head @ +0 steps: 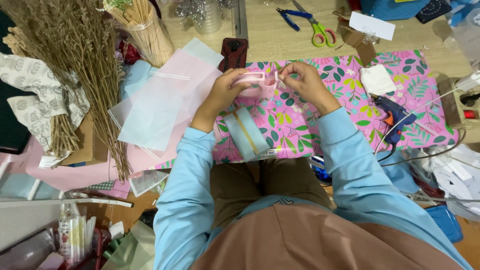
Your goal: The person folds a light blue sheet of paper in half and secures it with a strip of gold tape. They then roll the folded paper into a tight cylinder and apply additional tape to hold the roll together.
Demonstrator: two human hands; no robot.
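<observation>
Both hands meet above the far edge of the pink flowered wrapping sheet (310,125); the left hand (225,92) curls round a pale pink ribbon roll (257,84), fingers pressed to its side; the right hand (305,82) pinches the ribbon's loose end just beside it; a blue-grey ribbon strip (246,132) lies under the left wrist; a glue gun (392,117) rests near the sheet's right edge; scissors (317,30) lie on the worktop beyond.
</observation>
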